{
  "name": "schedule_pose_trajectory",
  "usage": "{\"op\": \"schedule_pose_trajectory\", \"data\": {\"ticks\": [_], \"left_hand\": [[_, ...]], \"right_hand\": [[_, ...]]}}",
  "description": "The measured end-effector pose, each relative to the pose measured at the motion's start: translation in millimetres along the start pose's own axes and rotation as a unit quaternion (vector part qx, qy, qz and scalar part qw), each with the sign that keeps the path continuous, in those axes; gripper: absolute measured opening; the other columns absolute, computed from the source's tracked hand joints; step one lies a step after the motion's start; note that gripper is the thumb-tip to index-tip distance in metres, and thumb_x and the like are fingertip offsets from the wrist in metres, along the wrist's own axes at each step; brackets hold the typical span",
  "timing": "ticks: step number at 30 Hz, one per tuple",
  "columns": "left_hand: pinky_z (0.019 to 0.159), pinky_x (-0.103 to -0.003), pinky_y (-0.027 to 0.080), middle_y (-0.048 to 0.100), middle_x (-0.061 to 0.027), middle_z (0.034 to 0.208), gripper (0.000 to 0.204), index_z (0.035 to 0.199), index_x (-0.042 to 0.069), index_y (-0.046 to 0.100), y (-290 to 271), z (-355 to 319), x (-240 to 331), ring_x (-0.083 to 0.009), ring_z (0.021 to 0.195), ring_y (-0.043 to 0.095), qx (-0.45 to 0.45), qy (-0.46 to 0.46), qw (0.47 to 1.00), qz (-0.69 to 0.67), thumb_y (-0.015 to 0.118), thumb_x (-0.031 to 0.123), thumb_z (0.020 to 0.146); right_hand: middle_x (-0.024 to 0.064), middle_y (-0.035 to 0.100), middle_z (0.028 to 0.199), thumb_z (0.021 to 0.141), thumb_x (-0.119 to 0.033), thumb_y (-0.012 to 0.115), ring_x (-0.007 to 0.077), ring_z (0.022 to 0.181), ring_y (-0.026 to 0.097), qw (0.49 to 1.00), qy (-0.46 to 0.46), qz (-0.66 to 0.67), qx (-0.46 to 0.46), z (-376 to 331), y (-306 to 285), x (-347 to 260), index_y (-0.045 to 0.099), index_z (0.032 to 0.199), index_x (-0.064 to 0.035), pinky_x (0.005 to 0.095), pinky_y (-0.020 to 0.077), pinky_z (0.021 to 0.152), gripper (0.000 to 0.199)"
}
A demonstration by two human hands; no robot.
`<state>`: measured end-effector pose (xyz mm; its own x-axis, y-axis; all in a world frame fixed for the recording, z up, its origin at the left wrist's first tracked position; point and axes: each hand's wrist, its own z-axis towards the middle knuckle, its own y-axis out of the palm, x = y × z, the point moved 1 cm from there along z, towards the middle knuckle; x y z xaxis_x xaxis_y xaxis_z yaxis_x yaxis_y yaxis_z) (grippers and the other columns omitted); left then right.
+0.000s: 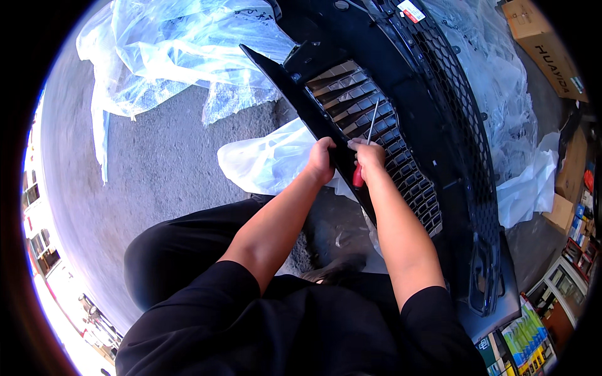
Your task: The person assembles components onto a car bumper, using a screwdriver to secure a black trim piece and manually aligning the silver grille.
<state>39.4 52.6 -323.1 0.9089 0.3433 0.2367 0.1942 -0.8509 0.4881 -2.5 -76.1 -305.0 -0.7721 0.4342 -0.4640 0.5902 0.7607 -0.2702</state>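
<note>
A large black car bumper (433,135) lies in front of me, stretching from the far middle to the near right. Set into it is a grille (411,178) with rows of rectangular cells. My left hand (321,161) is closed around the bumper's near-left edge, its thumb on top. Just right of it, my right hand (369,155) grips a screwdriver with a red handle (358,176). The metal shaft points up and away over the grille. My right fingertips are at the bumper's edge; whether they pinch anything else there is too small to tell.
Crumpled clear plastic sheeting (182,47) covers the ground at the far left, and more plastic (505,94) lies right of the bumper. Cardboard boxes (544,47) stand at the far right. Colourful packages (527,332) sit at the near right. Grey pavement (163,150) extends leftward.
</note>
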Motion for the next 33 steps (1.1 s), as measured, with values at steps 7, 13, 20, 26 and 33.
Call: {"op": "schedule_pose_trajectory", "data": {"ticks": [7, 13, 20, 26, 33], "left_hand": [[0.092, -0.04, 0.049, 0.068, -0.0128, 0.093, 0.021, 0.091, 0.005, 0.062, 4.3, -3.9, -0.5, -0.0296, 0.092, 0.063, -0.017, -0.006, 1.0, -0.015, 0.056, 0.021, 0.079], [0.089, -0.041, 0.052, 0.067, -0.0136, 0.093, 0.025, 0.093, 0.003, 0.063, 10.4, -12.2, 2.6, -0.0304, 0.089, 0.064, -0.008, 0.009, 1.0, 0.003, 0.055, 0.022, 0.078], [0.086, -0.04, 0.052, 0.067, -0.0138, 0.092, 0.022, 0.09, 0.004, 0.062, 11.5, -12.1, 1.2, -0.03, 0.086, 0.063, 0.007, 0.009, 1.0, -0.005, 0.056, 0.022, 0.078], [0.083, -0.04, 0.051, 0.065, -0.012, 0.087, 0.017, 0.087, 0.006, 0.06, 0.8, 2.7, -3.8, -0.029, 0.083, 0.062, 0.018, 0.011, 1.0, -0.017, 0.057, 0.021, 0.079], [0.081, -0.039, 0.048, 0.063, -0.0114, 0.086, 0.016, 0.086, 0.007, 0.059, 5.1, 0.1, -3.1, -0.0279, 0.084, 0.06, 0.017, 0.006, 1.0, -0.018, 0.057, 0.021, 0.079]], "right_hand": [[-0.0018, 0.073, 0.087, 0.087, -0.011, 0.078, 0.0097, 0.068, 0.056, 1.0, 0.001, -0.016, -0.02, -3.9, -1.0, -7.1, 0.076, 0.106, -0.0081, 0.0274, 0.0451, 0.06, 0.019], [-0.0027, 0.071, 0.086, 0.091, -0.012, 0.076, 0.0078, 0.066, 0.055, 0.998, -0.027, -0.026, -0.049, 1.0, -3.8, -1.4, 0.075, 0.11, -0.008, 0.0261, 0.0453, 0.058, 0.02], [-0.0022, 0.065, 0.075, 0.089, -0.013, 0.079, 0.0076, 0.056, 0.052, 0.994, -0.1, -0.038, -0.032, 5.8, -3.1, 10.0, 0.076, 0.107, -0.0067, 0.0242, 0.0424, 0.051, 0.019], [-0.0031, 0.062, 0.07, 0.087, -0.016, 0.082, 0.0071, 0.057, 0.053, 0.991, -0.121, -0.056, -0.018, 5.2, 1.8, 10.7, 0.077, 0.102, -0.0052, 0.0237, 0.0433, 0.052, 0.019], [0.0119, 0.078, 0.084, 0.083, -0.02, 0.083, 0.0256, 0.076, 0.075, 0.95, -0.249, -0.175, 0.065, 3.8, 2.7, 15.8, 0.08, 0.093, -0.0046, 0.0366, 0.0561, 0.076, 0.018]]}}
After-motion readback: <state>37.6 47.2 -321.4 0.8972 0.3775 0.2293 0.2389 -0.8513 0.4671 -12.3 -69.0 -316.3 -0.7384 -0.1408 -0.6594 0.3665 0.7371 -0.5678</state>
